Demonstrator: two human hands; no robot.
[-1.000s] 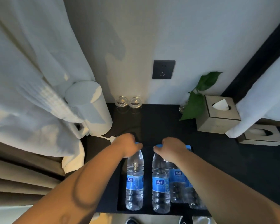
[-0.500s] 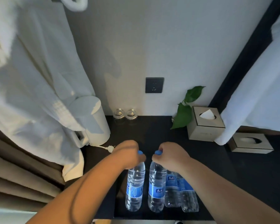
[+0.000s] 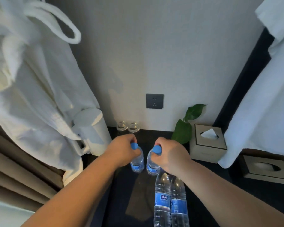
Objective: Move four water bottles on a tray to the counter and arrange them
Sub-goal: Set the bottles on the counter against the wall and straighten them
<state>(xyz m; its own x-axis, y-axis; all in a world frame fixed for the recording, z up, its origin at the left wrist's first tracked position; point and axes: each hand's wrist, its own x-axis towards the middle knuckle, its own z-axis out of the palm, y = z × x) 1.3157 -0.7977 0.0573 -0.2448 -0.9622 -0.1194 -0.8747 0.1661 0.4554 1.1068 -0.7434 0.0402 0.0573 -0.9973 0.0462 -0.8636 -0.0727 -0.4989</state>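
My left hand [image 3: 123,149] grips the neck of a clear water bottle [image 3: 137,164] with a blue cap and blue label. My right hand [image 3: 170,154] grips a second such bottle [image 3: 152,166] the same way. Both held bottles hang upright, side by side, above the dark counter [image 3: 208,181] and beyond the tray. Two more water bottles [image 3: 161,200] [image 3: 179,205] stand together on the right part of the black tray [image 3: 134,202] at the near edge. The tray's left part is bare.
A white kettle [image 3: 92,130] stands at the back left under a hanging white bathrobe [image 3: 34,89]. Two glasses [image 3: 128,126] sit against the wall. A leafy plant [image 3: 185,126], a tissue box [image 3: 207,143] and a second box [image 3: 267,171] occupy the back right.
Both hands have lifted their bottles off the tray's left part and carried them forward, away from me. The view has tilted upward.
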